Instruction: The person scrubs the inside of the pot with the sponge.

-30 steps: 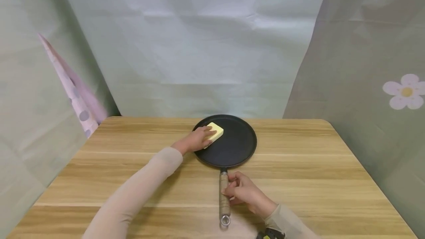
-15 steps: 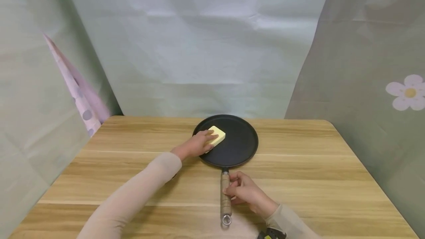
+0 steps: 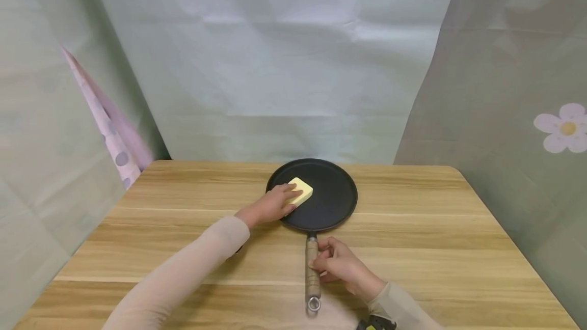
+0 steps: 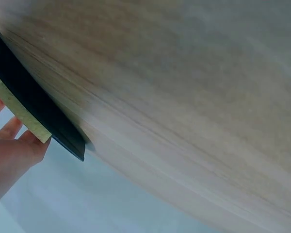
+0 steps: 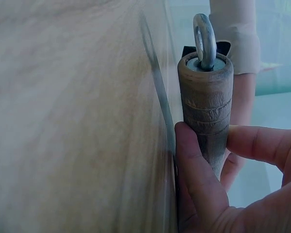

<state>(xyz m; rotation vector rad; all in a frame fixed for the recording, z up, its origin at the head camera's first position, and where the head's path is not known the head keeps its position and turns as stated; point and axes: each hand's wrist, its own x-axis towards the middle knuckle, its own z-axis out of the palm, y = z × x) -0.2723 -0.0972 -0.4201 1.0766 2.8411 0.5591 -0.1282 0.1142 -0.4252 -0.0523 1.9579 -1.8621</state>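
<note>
A black round flat pan lies on the wooden table, its wooden handle toward me. My left hand holds a pale yellow sponge against the left part of the pan's surface, fingers spread over its top. In the left wrist view, the fingers and thumb touch the sponge, which lies flat on the pan. My right hand pinches the handle from the right. The right wrist view shows thumb and a finger on opposite sides of the handle, near its metal ring.
The wooden table extends to both sides of the pan. Behind it hangs a pale green cloth backdrop, close to the table's far edge. A dark strap sits at my right wrist.
My left hand has slid the sponge a little toward me and slightly right over the pan. The right hand keeps its hold on the handle, and the whole view has shifted slightly.
</note>
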